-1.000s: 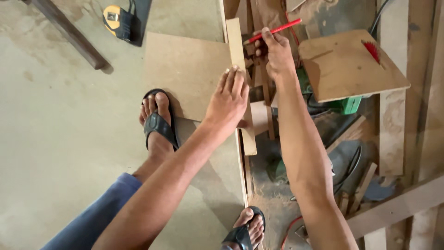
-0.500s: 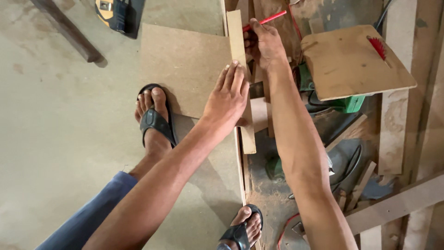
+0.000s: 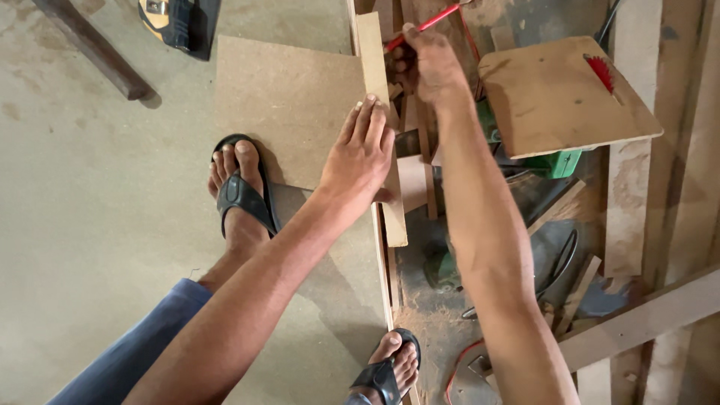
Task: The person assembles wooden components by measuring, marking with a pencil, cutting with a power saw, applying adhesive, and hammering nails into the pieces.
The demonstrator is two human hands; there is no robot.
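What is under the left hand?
The left hand lies flat on a narrow wooden strip, which rests along the edge of a brown board on the floor. The strip's surface beneath the palm is covered.

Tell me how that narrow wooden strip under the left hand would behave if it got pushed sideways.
The narrow wooden strip looks stiff and thin, so it would probably slide flat across the board rather than bend. It seems light for its length; only the left hand pins it. With flat faces, it is unlikely to roll.

Bare forearms, no sleeves; left hand (image 3: 362,154), right hand (image 3: 429,64). Blue trouser leg (image 3: 124,356) at near left. Black thong sandals: left foot (image 3: 240,191), right foot (image 3: 391,371).
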